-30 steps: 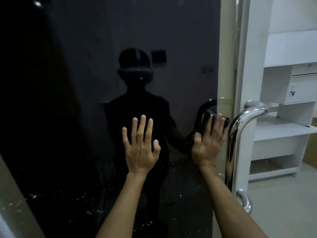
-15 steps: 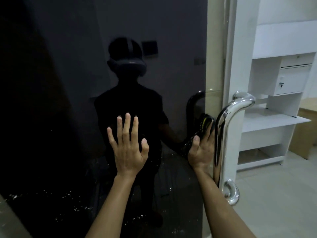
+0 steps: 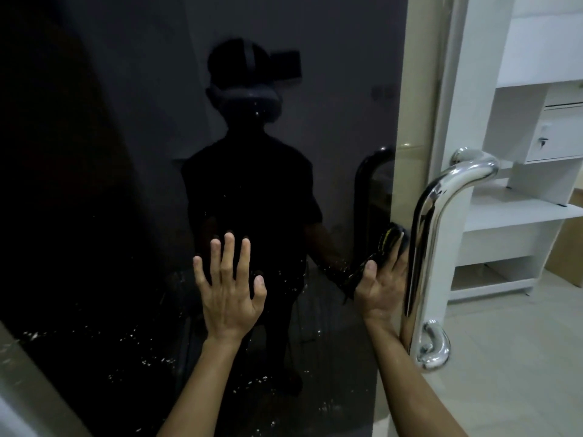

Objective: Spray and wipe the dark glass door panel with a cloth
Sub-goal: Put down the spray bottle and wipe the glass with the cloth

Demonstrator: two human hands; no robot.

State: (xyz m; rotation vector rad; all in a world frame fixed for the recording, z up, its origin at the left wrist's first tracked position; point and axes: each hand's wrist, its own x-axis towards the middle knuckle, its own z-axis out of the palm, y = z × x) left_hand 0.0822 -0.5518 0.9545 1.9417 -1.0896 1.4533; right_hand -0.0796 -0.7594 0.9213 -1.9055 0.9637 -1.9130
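Note:
The dark glass door panel (image 3: 110, 184) fills the left and middle of the view and mirrors a person's dark silhouette. My left hand (image 3: 228, 288) lies flat on the glass, fingers spread and straight. My right hand (image 3: 383, 285) presses a dark cloth (image 3: 383, 244) against the glass near the panel's right edge, with its fingers partly hidden behind the chrome pull handle (image 3: 432, 234). White specks and droplets dot the lower glass (image 3: 142, 351). No spray bottle is in view.
The chrome handle stands off the door just right of my right hand. A white door frame (image 3: 448, 89) borders the panel. Beyond it are white shelves with a locked drawer (image 3: 558, 137) and a pale tiled floor (image 3: 520, 357).
My right hand with the cloth slid down and right, going partly behind the chrome handle. My left hand stayed flat on the glass. The camera shifted slightly.

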